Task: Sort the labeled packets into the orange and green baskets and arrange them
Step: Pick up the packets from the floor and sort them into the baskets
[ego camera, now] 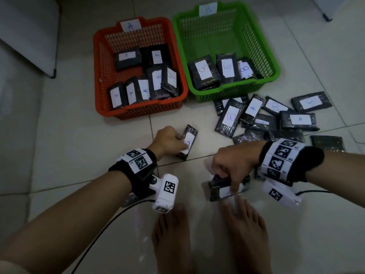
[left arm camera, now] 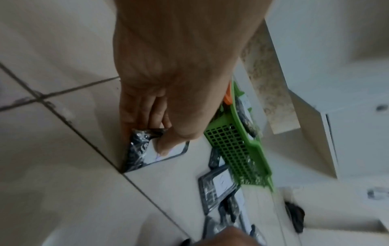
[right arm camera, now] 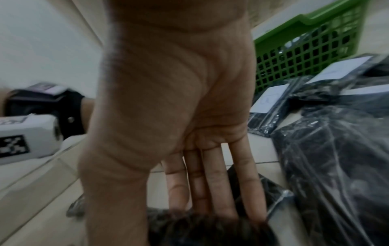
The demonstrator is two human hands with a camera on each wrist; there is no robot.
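tiled floor (ego camera: 79,135), orange basket (ego camera: 98,80) and green basket (ego camera: 274,62) ahead.
our left hand (ego camera: 167,141) pinches one packet (ego camera: 190,141); our right hand (ego camera: 233,163) grips another packet (ego camera: 219,191).

Head: looks steeply down at the floor (ego camera: 79,135).
Wrists: close along each palm; both share the green basket (left arm camera: 238,149).

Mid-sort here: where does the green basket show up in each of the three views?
Head: green basket upper centre-right, beside the orange basket.
Left wrist: green basket right of centre, past the left hand.
Right wrist: green basket upper right.
Shared landmark: loose packet pile before it.
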